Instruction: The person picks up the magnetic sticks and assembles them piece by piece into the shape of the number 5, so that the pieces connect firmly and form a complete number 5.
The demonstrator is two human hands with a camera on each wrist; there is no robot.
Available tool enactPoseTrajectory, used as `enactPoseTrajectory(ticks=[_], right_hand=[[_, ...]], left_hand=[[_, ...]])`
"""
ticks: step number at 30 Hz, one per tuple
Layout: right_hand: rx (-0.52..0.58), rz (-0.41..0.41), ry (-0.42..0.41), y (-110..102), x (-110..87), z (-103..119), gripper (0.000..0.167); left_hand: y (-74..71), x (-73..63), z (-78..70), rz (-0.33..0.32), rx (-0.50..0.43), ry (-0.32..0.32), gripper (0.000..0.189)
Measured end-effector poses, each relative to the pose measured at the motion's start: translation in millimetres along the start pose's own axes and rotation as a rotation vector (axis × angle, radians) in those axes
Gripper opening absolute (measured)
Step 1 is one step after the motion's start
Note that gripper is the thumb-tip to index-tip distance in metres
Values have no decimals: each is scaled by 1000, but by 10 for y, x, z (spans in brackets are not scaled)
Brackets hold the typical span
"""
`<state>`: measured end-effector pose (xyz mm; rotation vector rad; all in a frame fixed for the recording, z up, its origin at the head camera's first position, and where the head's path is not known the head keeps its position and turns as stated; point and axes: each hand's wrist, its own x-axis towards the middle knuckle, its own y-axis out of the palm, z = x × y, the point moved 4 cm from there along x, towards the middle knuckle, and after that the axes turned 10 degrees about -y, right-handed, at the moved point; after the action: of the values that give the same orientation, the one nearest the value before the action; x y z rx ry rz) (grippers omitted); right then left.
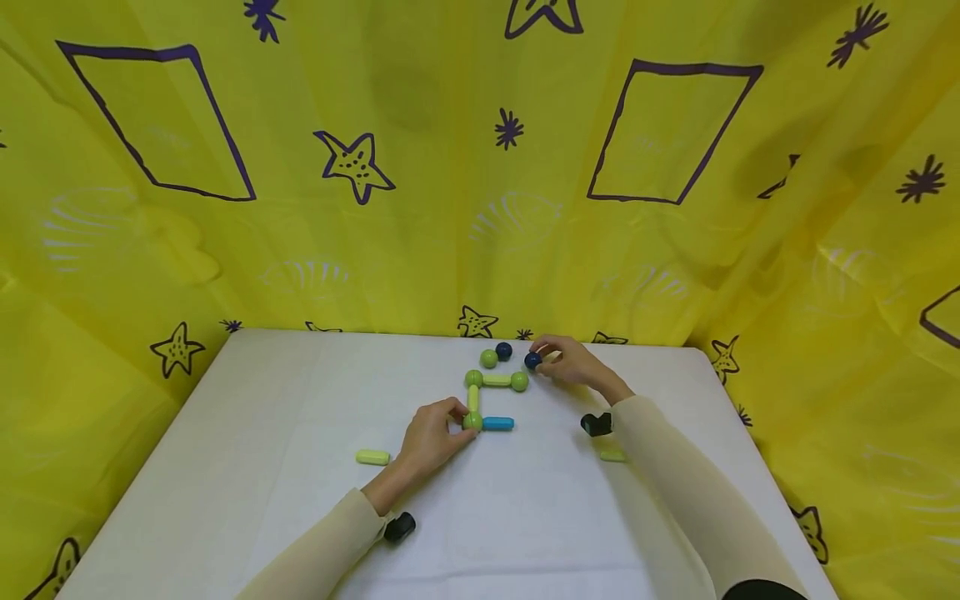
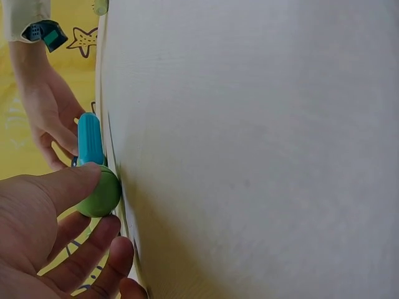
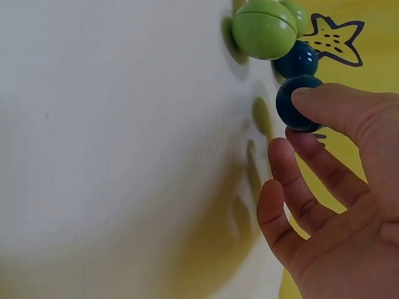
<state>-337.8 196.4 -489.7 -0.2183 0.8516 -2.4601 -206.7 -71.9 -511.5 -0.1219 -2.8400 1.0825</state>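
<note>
My left hand (image 1: 432,435) pinches a green ball (image 2: 101,194) at the near corner of a joined shape. From that ball a blue stick (image 1: 498,423) points right and a light green stick (image 1: 473,398) runs back to a second green ball (image 1: 474,379). Another light green stick (image 1: 497,381) links it to a third green ball (image 1: 519,382). Between thumb and fingers, my right hand (image 1: 572,363) pinches a dark blue ball (image 3: 300,103), just beyond and to the right of the third green ball. In the right wrist view a shadow falls on the table beside it.
Behind the shape, a loose green ball (image 1: 489,358) and another dark blue ball (image 1: 504,351) sit side by side. One light green stick (image 1: 372,457) lies left on the white table (image 1: 247,433); another stick (image 1: 612,456) is partly under the right sleeve. A yellow curtain (image 1: 420,250) surrounds the table.
</note>
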Motion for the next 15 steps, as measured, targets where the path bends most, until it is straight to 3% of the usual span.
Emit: enactPoseTrajectory(ticks=[15], right_hand=[[-76, 16, -146, -154, -412, 126, 30]], left_hand=[[-4, 14, -13, 10, 0, -8, 25]])
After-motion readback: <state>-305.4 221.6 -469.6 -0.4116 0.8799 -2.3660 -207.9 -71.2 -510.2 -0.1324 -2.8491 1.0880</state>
